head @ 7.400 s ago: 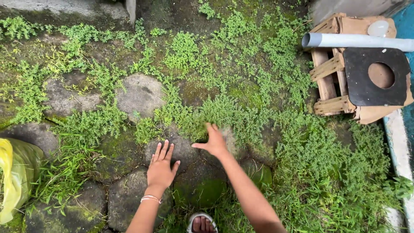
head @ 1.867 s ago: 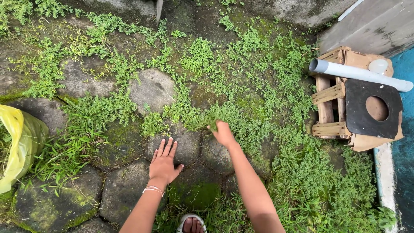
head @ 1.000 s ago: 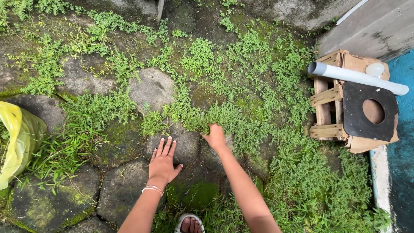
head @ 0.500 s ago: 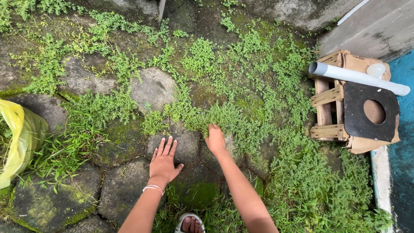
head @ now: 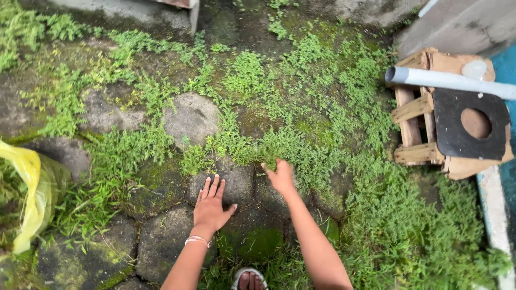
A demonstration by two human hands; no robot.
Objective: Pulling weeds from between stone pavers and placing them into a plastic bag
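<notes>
Hands: our right hand point(head: 281, 176) clenched on a low green weed tuft point(head: 267, 159) between mossy grey paving stones point(head: 192, 119); left hand point(head: 210, 207) flat, released | Risk: we judge stems may snap above roots; damp moss may slip under the bracing palm.

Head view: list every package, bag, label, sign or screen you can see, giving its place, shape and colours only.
Yellow plastic bag: left edge, crumpled, translucent yellow, on the weedy stones.
Cardboard box: right side by the wooden frame, brown, under a black panel with a round hole.
No labels, signs or screens are in view.
</notes>
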